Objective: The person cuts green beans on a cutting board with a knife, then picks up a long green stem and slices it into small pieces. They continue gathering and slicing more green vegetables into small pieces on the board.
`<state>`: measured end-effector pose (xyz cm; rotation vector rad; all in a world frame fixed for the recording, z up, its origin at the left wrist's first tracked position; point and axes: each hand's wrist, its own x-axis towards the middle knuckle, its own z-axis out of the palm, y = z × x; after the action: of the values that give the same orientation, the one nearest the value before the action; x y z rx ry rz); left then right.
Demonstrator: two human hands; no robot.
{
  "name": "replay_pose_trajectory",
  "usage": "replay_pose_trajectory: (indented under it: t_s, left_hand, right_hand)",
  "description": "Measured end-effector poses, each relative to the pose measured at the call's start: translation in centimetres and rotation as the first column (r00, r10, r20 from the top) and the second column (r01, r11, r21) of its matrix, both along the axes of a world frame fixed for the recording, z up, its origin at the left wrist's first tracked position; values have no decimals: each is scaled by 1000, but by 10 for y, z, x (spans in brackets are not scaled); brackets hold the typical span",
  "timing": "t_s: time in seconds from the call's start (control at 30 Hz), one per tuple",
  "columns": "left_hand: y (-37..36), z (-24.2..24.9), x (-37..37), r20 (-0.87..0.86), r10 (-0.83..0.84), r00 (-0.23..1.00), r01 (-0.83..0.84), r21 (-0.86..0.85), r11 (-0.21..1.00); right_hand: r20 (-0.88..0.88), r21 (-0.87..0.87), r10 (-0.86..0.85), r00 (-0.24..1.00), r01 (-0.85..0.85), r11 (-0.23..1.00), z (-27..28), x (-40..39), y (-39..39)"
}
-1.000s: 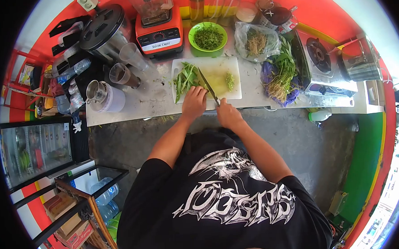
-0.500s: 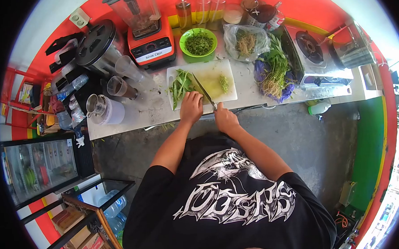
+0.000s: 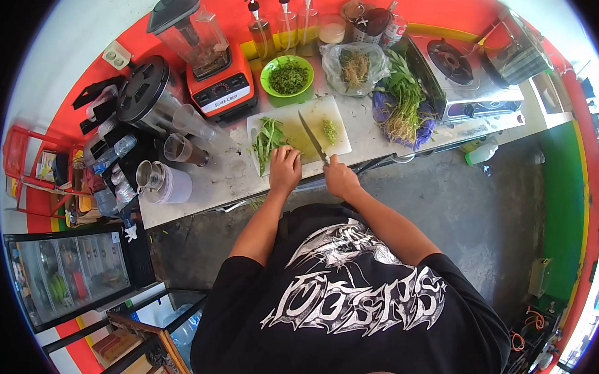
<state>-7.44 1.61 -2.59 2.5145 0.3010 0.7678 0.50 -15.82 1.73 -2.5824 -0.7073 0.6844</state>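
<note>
My right hand (image 3: 341,178) is wrapped round the handle of a kitchen knife (image 3: 311,136), its blade pointing away from me above the white cutting board (image 3: 289,109). On the left of the board lie long leafy greens (image 3: 268,140). My left hand (image 3: 286,169) rests over their near end with curled fingers closed on them; the fingertips partly hide what they pinch. A small pile of pale chopped stem pieces (image 3: 329,129) sits on the right side of the board. Just behind it stands a green bowl (image 3: 266,81) of chopped greens.
A red blender (image 3: 222,91), clear cups (image 3: 177,149) and a metal-topped jug (image 3: 167,183) stand to the left. Rightward are a plastic bag of roots (image 3: 354,69), a rooted bunch of greens (image 3: 404,102) and a gas stove (image 3: 472,76). Pump bottles (image 3: 286,27) line the wall.
The knife has shifted slightly right, so its blade stands farther from my left hand. My left hand stays at the greens. The whole view has tilted a little.
</note>
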Motion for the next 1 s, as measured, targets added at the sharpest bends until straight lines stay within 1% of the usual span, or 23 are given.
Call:
replay_pose_trajectory:
  t_s: [0.03, 0.17, 0.23, 0.3, 0.33, 0.4, 0.43, 0.5, 0.53, 0.6, 0.67, 0.7, 0.77, 0.8, 0.87, 0.93, 1.0]
  left_hand:
    - [0, 0, 0, 3, -3, 1000, 3, 1, 1000]
    - [3, -1, 8, -6, -13, 1000, 13, 4, 1000]
    - [3, 1, 13, -2, -22, 1000, 22, -7, 1000]
    - [1, 3, 23, -56, -41, 998, 38, -48, 998]
    - [-2, 5, 28, -55, -39, 998, 36, -51, 998]
    - [-7, 7, 34, -18, -104, 994, 103, -73, 992]
    - [-8, 7, 34, -19, -101, 995, 100, -77, 992]
    - [-10, 6, 31, 6, -157, 988, 157, -57, 986]
    - [-10, 7, 29, -1, -157, 988, 157, -61, 986]
    - [-10, 5, 24, 14, -176, 984, 176, -20, 984]
    - [-10, 1, 23, -18, -168, 986, 168, 6, 986]
    - [-10, 0, 23, -40, -155, 987, 157, 36, 987]
    - [-11, -2, 22, -59, -154, 986, 156, 37, 987]
    - [-11, -1, 23, -67, -146, 987, 149, 42, 988]
    - [-12, 0, 23, -92, -141, 986, 146, 45, 988]
    - [-12, 2, 23, -119, -135, 984, 141, 47, 989]
    - [-13, 3, 23, -100, -126, 987, 133, 63, 989]
  right_hand:
    - [6, -5, -48, 999, 48, 999, -1, 3, -5]
    - [43, 70, -95, 995, 92, 993, -7, 24, -22]
    - [79, 94, -105, 991, 98, 991, 1, 25, -26]
    - [113, 114, -109, 988, 96, 989, 7, 21, -29]
    - [132, 128, -106, 986, 89, 988, 10, 19, -29]
    - [149, 138, -100, 984, 79, 987, 13, 16, -29]
    - [159, 120, -78, 984, 59, 991, 14, 14, -28]
    - [161, 98, -55, 985, 39, 994, 16, 11, -27]
    - [157, 92, -29, 987, 14, 996, 17, 11, -27]
    - [142, 83, -8, 990, -4, 997, 20, 8, -27]
    - [166, 41, 54, 985, -62, 997, 22, 7, -26]
    - [158, 40, 49, 986, -56, 998, 25, 6, -25]
    - [202, -57, 101, 974, -92, 994, 32, 2, -24]
    - [195, -59, 99, 976, -90, 994, 35, 1, -23]
    - [247, -146, 157, 956, -123, 982, 42, 0, -22]
    - [260, -176, 176, 950, -133, 975, 58, -4, -23]
    - [272, -206, 198, 942, -144, 968, 60, -9, -26]
